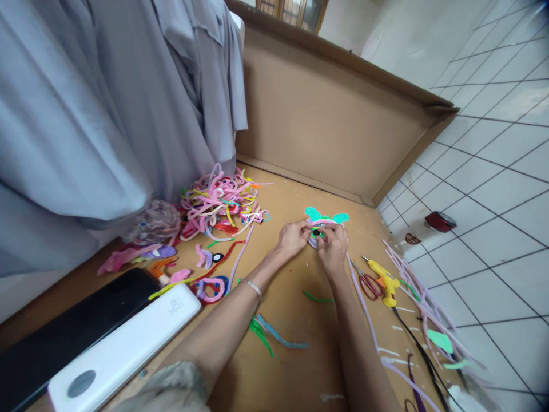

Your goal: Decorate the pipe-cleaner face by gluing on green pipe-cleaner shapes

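Clock positions are read from the pipe-cleaner piece (319, 223), which lies between the two hands on the brown tabletop (274, 377).

Left hand (294, 238): thumb and fingers are drawn together, pinching the piece at its 9 o'clock edge. Right hand (332, 246): thumb and forefinger are nearly closed, gripping the piece at 3 o'clock, just beside its black disc (317, 233). Whether the disc is itself gripped cannot be told. Two teal lobes (312, 214) stand clear of the fingers at 11 and 1 o'clock.

Caution: uneven pressure from the two pinches could bend the piece or push the disc off centre. If glue beneath is unset, which is not visible, the disc could slide or stick to a fingertip.

A lilac strand (366, 313) runs from beside the right hand toward 5 o'clock; its attachment cannot be told. If caught by the right forearm, it could tug the piece.

At 4 o'clock, red-handled scissors (371, 285) lie just beside a yellow glue gun (386, 280). Its nozzle points toward 10 o'clock, near the right arm. If hot, it could burn skin during a careless outward sweep.
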Motion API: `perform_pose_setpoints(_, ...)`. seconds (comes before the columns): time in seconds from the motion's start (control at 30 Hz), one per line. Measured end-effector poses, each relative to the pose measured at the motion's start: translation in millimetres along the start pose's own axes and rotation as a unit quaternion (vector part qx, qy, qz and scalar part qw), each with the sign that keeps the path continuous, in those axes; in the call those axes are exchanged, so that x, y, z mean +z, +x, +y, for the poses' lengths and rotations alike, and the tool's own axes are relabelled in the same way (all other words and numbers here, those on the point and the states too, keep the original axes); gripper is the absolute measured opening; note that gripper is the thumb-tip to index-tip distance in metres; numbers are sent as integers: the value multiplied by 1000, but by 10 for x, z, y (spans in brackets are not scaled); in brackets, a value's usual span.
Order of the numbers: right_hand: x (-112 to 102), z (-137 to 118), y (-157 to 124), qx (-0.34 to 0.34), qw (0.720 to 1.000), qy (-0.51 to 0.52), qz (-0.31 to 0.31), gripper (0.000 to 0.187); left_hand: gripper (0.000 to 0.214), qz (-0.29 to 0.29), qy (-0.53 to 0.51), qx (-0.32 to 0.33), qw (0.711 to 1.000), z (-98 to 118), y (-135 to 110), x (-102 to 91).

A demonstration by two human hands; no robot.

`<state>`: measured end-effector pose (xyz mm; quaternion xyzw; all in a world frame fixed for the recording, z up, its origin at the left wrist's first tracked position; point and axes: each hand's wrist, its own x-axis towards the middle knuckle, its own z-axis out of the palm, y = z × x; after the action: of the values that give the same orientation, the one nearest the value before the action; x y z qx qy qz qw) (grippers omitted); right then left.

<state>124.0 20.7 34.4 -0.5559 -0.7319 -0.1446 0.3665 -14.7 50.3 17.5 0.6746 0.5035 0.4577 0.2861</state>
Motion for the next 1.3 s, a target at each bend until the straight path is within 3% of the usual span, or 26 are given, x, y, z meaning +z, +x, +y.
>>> perform_pose_setpoints(0.37,5,13,-3,2,1000,12,4,19,27,-21,-52,-30,998,-14,30,21)
perform_pose_setpoints(0.9,19,20,-6,-12,1000,9,6,18,23,-13,-132,-8,991,-126,56,107)
perform_pose_setpoints(1.3,-1,12,-5,-7,1000,8,-4,21,15,-28,-329,-82,940,-70,109,91)
